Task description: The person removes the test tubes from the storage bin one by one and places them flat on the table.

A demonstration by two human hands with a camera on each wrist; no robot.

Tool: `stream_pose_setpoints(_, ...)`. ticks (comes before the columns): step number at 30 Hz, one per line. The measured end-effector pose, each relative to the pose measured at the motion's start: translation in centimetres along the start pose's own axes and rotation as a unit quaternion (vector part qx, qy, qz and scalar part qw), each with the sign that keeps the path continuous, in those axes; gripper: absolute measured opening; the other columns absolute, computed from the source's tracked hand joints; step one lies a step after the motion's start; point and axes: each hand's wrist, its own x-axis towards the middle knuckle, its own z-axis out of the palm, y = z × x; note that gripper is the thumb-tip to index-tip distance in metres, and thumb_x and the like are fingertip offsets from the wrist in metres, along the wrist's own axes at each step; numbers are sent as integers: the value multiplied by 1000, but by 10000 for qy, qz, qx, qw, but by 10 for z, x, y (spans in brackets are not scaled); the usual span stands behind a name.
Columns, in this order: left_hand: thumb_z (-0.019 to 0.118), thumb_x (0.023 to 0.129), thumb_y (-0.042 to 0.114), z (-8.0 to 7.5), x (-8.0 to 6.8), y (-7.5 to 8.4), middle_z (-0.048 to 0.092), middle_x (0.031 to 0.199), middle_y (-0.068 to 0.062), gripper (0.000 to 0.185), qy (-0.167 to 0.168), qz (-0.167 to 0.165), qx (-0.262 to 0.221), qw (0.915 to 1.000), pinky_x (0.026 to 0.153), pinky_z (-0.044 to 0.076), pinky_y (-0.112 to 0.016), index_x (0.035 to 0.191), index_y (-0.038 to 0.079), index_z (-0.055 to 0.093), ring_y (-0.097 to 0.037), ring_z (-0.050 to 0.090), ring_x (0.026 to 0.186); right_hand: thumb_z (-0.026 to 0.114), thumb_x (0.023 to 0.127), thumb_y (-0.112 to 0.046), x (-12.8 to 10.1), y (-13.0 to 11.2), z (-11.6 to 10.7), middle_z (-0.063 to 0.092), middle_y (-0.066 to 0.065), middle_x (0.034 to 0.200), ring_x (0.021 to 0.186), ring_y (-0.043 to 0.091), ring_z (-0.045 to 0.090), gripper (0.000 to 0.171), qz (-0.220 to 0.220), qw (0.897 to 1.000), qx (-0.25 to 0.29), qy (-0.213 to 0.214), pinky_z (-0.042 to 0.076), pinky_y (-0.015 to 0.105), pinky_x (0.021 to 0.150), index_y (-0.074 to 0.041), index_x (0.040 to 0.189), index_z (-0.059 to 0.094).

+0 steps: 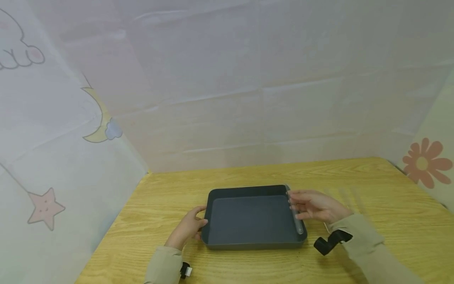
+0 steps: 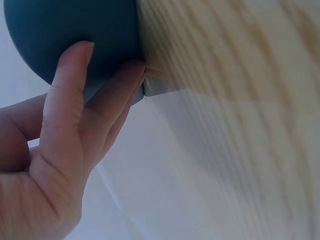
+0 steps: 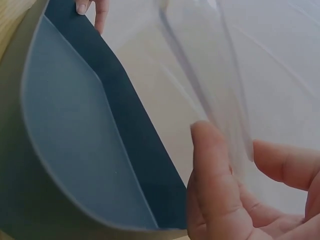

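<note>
A dark blue-grey rectangular tray (image 1: 253, 246) with rounded corners and raised walls lies on the wooden table. My left hand (image 1: 189, 227) grips its left end, thumb near the rim and other fingers along the outer wall. In the left wrist view, fingertips (image 2: 132, 69) rest low on that wall, close to the tabletop. My right hand (image 1: 317, 206) pinches a long clear plastic strip (image 1: 299, 225) between thumb and fingers. The strip overlaps the tray's right end in the head view; in the right wrist view it stands upright and blurred beside the tray wall.
More clear strips (image 1: 349, 199) lie faintly visible on the table (image 1: 390, 205), right of the tray and beyond my right forearm. Cloth backdrops (image 1: 227, 98) with printed pictures rise at the table's back and sides. A black band (image 1: 331, 241) hangs at my right wrist.
</note>
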Motion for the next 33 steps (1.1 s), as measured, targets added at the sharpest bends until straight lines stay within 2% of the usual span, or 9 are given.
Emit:
stream_pose_setpoints(4, 49, 99, -3, 0, -1, 0, 65, 96, -18, 52, 8, 19, 30, 10000, 56, 53, -35, 148, -4, 31, -24, 66, 75, 52, 102, -17, -6, -1, -4, 60, 1, 97, 86, 14, 61, 17, 7, 10000, -7, -42, 55, 31, 74, -17, 118, 56)
stream_pose_setpoints(9, 49, 99, -3, 0, -1, 0, 64, 97, -19, 52, -13, 35, 26, 10000, 56, 53, -36, 148, -5, 31, -25, 67, 76, 54, 101, -16, -12, 0, -11, 57, 1, 104, 91, 17, 60, 28, 20, 9999, -114, 2, 53, 35, 77, -13, 129, 49)
stream_pose_setpoints(14, 50, 99, -3, -2, 1, -2, 65, 97, -19, 52, -84, 24, -41, 10000, 56, 54, -36, 148, -4, 31, -26, 67, 77, 53, 101, -15, -16, 0, -20, 59, -1, 102, 91, 15, 59, 18, -38, 10000, -14, -56, 52, 35, 78, -23, 117, 57)
stream_pose_setpoints(20, 52, 98, -3, -6, 4, -5, 66, 97, -18, 53, -137, 19, -114, 9998, 54, 54, -35, 147, -4, 33, -27, 68, 79, 51, 102, -16, -24, -3, -29, 61, -4, 103, 93, 14, 60, 19, -84, 9995, 56, -310, 52, 32, 77, -28, 108, 64)
stream_pose_setpoints(24, 52, 97, -4, -5, 4, -4, 66, 94, -18, 53, -113, 31, -49, 9999, 53, 53, -34, 146, -4, 34, -25, 68, 76, 50, 103, -16, -31, -5, -35, 61, -4, 104, 92, 13, 59, 21, -96, 9994, 103, -303, 52, 31, 76, -29, 110, 66)
stream_pose_setpoints(32, 52, 97, -5, -2, 4, -3, 65, 93, -17, 52, 22, -8, 98, 9999, 51, 52, -33, 146, -3, 35, -23, 67, 72, 47, 104, -16, -41, -7, -48, 58, -5, 108, 98, 14, 58, 24, -35, 9998, -21, -182, 50, 33, 81, -33, 110, 64)
stream_pose_setpoints(33, 52, 97, -5, -2, 3, -2, 65, 93, -17, 52, 37, -11, 117, 9999, 51, 51, -32, 146, -3, 35, -23, 66, 71, 47, 104, -17, -43, -7, -49, 57, -5, 110, 99, 14, 58, 24, -12, 9999, -67, -132, 50, 34, 83, -31, 118, 61)
